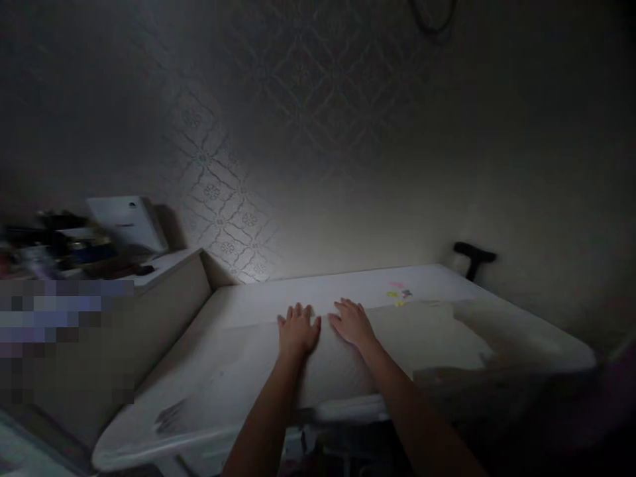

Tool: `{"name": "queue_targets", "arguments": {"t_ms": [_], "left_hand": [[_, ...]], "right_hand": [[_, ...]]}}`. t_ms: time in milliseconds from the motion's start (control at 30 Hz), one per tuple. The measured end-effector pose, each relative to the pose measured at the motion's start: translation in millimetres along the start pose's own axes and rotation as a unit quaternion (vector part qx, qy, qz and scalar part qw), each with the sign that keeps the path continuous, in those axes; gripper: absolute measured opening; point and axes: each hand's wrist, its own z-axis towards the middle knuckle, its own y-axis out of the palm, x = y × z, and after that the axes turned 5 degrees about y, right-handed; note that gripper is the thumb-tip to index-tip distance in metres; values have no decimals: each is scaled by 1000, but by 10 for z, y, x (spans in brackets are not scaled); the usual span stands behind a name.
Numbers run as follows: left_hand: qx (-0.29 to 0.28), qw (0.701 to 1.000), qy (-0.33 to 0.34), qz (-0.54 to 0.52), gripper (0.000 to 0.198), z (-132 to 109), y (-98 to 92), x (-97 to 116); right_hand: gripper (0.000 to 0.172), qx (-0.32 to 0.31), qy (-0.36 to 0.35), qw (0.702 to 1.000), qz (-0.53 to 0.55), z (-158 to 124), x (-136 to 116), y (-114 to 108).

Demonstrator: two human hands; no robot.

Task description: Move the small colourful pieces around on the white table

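My left hand (297, 330) lies palm down on the white table (278, 291), its fingers apart. Beside it, a small gap away, my right hand (354, 322) also rests palm down with its fingers stretched forward. Both touch the far edge of a pale, sheet-like covering (338, 371) that spreads toward the table's front; its material is hard to tell in the dim light. Neither hand holds anything. Several small pink, yellow and grey pieces (399, 293) lie on the tabletop to the right of my right hand, too small to name.
At the left stands a white cabinet (173, 311) bearing a white box (126, 222) and blurred clutter (74, 245). A black T-shaped handle (474, 255) rises behind the table's right edge. The patterned wall (318, 165) closes off the back.
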Motion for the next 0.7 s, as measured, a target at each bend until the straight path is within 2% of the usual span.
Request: {"name": "queue_targets", "arguments": {"t_ms": [700], "left_hand": [[0, 1000, -1, 0, 57, 0, -2, -4]], "right_hand": [[43, 10, -10, 1000, -4, 17, 16, 30]]}}
